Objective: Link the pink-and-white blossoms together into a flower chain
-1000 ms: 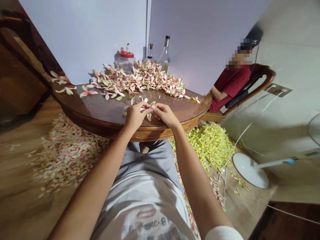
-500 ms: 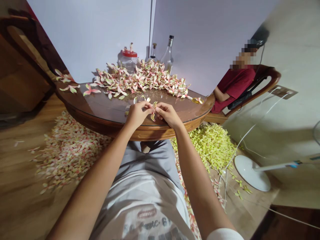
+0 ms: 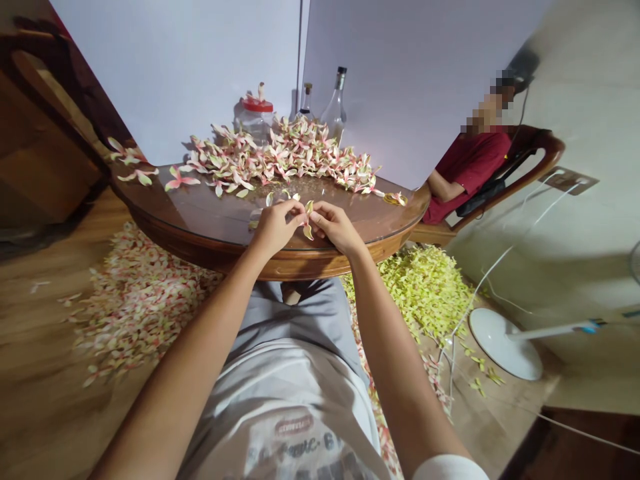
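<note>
We wear a loose, pale grey-white T-shirt (image 3: 280, 393) with a short sleeve, whose white hem (image 3: 449, 469) shows at the lower edge of the view on our right arm. Across the chest runs a print: a small reddish oval badge (image 3: 293, 425) above dark, worn-looking lettering (image 3: 305, 443) that is too cut off to read. Below it are darker grey trousers or shorts (image 3: 295, 308); we cannot tell which. Our left hand (image 3: 274, 230) and right hand (image 3: 336, 228) are bare, with no gloves.
</note>
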The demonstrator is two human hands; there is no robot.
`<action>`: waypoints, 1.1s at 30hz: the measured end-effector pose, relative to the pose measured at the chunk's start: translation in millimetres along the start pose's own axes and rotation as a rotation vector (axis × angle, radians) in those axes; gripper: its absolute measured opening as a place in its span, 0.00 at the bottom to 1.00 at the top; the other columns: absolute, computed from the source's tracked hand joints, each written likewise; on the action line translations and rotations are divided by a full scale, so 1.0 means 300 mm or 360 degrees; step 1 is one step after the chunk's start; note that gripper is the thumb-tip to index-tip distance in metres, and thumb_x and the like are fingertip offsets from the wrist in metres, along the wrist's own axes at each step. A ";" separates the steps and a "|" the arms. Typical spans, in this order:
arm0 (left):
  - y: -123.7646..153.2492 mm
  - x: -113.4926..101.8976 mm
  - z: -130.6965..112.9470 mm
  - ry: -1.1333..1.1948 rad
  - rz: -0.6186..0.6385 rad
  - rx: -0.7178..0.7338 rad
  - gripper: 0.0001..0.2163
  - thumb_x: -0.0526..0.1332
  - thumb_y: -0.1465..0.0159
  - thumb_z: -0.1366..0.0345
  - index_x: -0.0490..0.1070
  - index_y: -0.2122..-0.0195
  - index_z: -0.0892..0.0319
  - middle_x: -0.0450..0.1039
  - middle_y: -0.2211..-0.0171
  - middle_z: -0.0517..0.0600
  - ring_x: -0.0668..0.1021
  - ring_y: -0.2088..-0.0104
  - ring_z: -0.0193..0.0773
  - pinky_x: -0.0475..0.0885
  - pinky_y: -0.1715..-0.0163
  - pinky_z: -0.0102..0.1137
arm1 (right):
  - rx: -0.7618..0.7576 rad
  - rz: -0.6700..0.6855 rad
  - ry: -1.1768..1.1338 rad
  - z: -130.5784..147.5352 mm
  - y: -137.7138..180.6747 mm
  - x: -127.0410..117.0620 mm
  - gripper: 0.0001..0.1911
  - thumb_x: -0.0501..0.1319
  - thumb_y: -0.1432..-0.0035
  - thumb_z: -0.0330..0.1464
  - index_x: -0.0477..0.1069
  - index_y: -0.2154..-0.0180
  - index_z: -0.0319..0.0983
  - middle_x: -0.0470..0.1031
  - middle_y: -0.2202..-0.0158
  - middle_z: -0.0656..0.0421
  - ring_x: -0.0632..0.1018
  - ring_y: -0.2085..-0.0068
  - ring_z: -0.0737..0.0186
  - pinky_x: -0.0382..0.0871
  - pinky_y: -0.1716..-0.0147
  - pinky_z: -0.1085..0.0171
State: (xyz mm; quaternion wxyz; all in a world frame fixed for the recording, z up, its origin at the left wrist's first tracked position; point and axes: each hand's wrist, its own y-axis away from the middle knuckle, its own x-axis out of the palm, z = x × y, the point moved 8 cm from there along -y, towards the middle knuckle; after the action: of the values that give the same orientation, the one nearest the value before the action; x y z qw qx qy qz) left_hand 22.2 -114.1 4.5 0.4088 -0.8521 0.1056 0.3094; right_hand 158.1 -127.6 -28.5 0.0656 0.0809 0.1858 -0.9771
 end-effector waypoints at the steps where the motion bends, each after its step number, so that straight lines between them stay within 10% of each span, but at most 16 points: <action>1: -0.001 0.004 -0.005 -0.0059 0.0020 0.0036 0.04 0.61 0.33 0.66 0.76 0.62 0.56 0.81 0.65 0.50 0.79 0.61 0.43 0.72 0.58 0.35 | 0.0000 0.0004 0.0022 0.000 0.000 0.001 0.26 0.65 0.42 0.58 0.70 0.62 0.41 0.67 0.75 0.64 0.64 0.77 0.67 0.59 0.75 0.66; 12: -0.017 0.040 -0.055 -0.0548 0.0092 0.0231 0.07 0.61 0.39 0.72 0.72 0.73 0.57 0.77 0.69 0.57 0.76 0.56 0.55 0.67 0.52 0.48 | 0.0003 -0.0086 0.0454 0.006 -0.007 0.002 0.19 0.66 0.38 0.45 0.73 0.71 0.37 0.68 0.79 0.65 0.67 0.75 0.67 0.59 0.72 0.66; 27: 0.085 0.003 -0.045 -0.0412 -0.0684 -0.0085 0.12 0.60 0.40 0.74 0.60 0.75 0.54 0.68 0.73 0.50 0.73 0.62 0.48 0.65 0.57 0.40 | 0.0281 -0.0468 0.0387 -0.053 -0.014 -0.058 0.18 0.61 0.29 0.42 0.71 0.68 0.35 0.68 0.76 0.66 0.69 0.78 0.72 0.67 0.77 0.70; 33: 0.069 0.003 -0.037 -0.0251 -0.0602 0.0016 0.10 0.60 0.36 0.73 0.64 0.73 0.55 0.66 0.74 0.47 0.72 0.66 0.43 0.66 0.58 0.36 | 0.0291 -0.0513 0.0410 -0.067 -0.011 -0.062 0.16 0.61 0.29 0.42 0.73 0.63 0.34 0.74 0.70 0.63 0.74 0.74 0.70 0.72 0.73 0.68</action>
State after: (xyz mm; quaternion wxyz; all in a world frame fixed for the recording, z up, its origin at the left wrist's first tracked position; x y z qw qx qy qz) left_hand 18.9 -135.7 -3.9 0.4709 -0.8278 -0.0871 0.2923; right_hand 178.4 -115.4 -42.4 -0.1232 0.1799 0.1139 -0.9693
